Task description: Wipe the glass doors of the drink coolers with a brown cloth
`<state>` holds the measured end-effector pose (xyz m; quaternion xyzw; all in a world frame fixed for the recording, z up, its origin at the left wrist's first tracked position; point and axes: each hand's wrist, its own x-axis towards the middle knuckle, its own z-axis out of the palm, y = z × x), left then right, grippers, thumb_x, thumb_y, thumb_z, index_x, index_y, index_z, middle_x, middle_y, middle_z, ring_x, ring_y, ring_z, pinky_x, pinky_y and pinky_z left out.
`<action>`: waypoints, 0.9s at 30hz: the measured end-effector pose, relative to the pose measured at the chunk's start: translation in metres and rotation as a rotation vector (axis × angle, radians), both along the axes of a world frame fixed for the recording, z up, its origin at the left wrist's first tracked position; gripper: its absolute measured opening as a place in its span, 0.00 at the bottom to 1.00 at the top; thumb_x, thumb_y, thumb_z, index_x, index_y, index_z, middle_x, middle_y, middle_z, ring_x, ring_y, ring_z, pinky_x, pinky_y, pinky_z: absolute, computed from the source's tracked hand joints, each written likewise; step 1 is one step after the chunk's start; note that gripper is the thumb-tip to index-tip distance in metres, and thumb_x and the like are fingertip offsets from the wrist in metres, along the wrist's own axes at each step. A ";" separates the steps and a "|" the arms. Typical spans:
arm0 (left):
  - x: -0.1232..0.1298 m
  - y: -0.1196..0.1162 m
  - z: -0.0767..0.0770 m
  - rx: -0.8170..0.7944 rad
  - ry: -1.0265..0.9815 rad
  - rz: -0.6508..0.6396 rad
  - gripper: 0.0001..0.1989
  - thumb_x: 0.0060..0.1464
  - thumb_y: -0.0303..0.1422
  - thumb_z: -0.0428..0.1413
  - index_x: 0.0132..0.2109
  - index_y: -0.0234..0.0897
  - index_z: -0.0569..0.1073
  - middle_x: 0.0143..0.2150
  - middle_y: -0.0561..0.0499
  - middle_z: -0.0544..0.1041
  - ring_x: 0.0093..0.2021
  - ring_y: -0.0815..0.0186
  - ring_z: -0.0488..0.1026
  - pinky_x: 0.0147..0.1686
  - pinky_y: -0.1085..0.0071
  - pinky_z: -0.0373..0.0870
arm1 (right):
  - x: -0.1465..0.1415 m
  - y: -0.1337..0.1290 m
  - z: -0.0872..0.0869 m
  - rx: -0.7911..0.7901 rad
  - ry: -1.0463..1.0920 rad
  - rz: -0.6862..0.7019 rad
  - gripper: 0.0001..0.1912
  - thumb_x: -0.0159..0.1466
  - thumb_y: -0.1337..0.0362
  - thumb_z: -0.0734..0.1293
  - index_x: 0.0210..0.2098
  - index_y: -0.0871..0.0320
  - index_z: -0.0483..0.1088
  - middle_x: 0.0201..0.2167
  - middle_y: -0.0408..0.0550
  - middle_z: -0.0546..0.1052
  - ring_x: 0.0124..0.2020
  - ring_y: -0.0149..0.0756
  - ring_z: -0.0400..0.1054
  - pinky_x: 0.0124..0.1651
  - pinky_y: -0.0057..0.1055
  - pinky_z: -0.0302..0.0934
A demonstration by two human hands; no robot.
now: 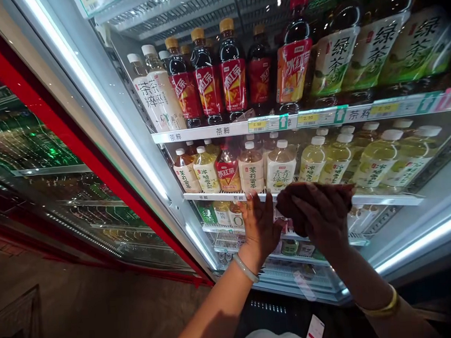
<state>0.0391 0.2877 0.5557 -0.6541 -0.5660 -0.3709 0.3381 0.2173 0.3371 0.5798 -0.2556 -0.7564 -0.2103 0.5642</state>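
Observation:
My left hand (258,232), with a pale bangle at the wrist, is raised before the second shelf. Its fingers are stretched out and apart, just under a jasmine tea bottle (251,169); whether they touch the shelf edge I cannot tell. Bunched in my right hand (325,217) is a dark brownish-red cloth (289,213), held close to the same shelf's front edge. A gold bangle circles that wrist. Behind the hands stand a white green-tea bottle (281,166) and a small red iced tea bottle (227,171).
Red-labelled iced tea bottles (234,79) and large green tea bottles (336,59) line the upper shelf, above a price strip (261,124). Pale yellow drinks (378,160) stand at right. A red door frame (98,159) runs along the left. A phone (315,329) shows below.

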 end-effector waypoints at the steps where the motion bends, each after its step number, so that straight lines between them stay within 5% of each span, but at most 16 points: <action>1: 0.008 0.002 -0.001 -0.001 0.017 -0.004 0.43 0.68 0.42 0.51 0.79 0.29 0.39 0.81 0.36 0.32 0.81 0.49 0.26 0.76 0.40 0.24 | 0.011 0.003 0.000 0.005 0.019 -0.019 0.28 0.68 0.68 0.68 0.65 0.44 0.70 0.71 0.48 0.67 0.74 0.56 0.57 0.74 0.61 0.53; 7: 0.061 0.019 -0.009 -0.003 0.056 -0.030 0.45 0.67 0.47 0.52 0.78 0.26 0.44 0.79 0.35 0.51 0.82 0.51 0.34 0.78 0.45 0.27 | 0.041 0.006 -0.017 -0.049 0.068 0.013 0.34 0.67 0.70 0.69 0.70 0.45 0.64 0.73 0.50 0.63 0.76 0.57 0.52 0.75 0.60 0.54; 13: 0.076 0.019 -0.002 -0.042 0.039 0.066 0.48 0.64 0.46 0.56 0.78 0.26 0.42 0.80 0.32 0.46 0.81 0.50 0.28 0.77 0.41 0.27 | 0.084 0.027 0.015 0.015 -0.031 -0.009 0.33 0.68 0.68 0.68 0.70 0.42 0.64 0.73 0.49 0.64 0.74 0.62 0.55 0.74 0.68 0.51; 19: 0.088 0.027 0.003 0.002 0.142 0.076 0.45 0.64 0.47 0.55 0.78 0.30 0.48 0.80 0.38 0.49 0.82 0.50 0.28 0.77 0.41 0.24 | 0.074 0.019 -0.013 -0.041 0.149 -0.008 0.39 0.65 0.72 0.70 0.72 0.44 0.61 0.74 0.50 0.61 0.75 0.60 0.54 0.75 0.63 0.54; 23: 0.096 0.033 0.003 0.006 0.124 0.085 0.47 0.63 0.47 0.55 0.78 0.27 0.47 0.81 0.36 0.44 0.81 0.46 0.28 0.76 0.38 0.23 | 0.088 0.028 -0.002 -0.005 0.006 0.013 0.35 0.66 0.72 0.69 0.69 0.43 0.64 0.72 0.48 0.65 0.74 0.57 0.56 0.74 0.58 0.57; 27: 0.107 0.036 0.004 0.000 0.074 0.094 0.52 0.61 0.43 0.57 0.78 0.23 0.39 0.81 0.33 0.33 0.81 0.45 0.25 0.74 0.36 0.20 | 0.121 0.037 -0.004 -0.043 0.112 -0.058 0.34 0.67 0.70 0.66 0.70 0.41 0.63 0.72 0.49 0.64 0.74 0.60 0.56 0.72 0.66 0.56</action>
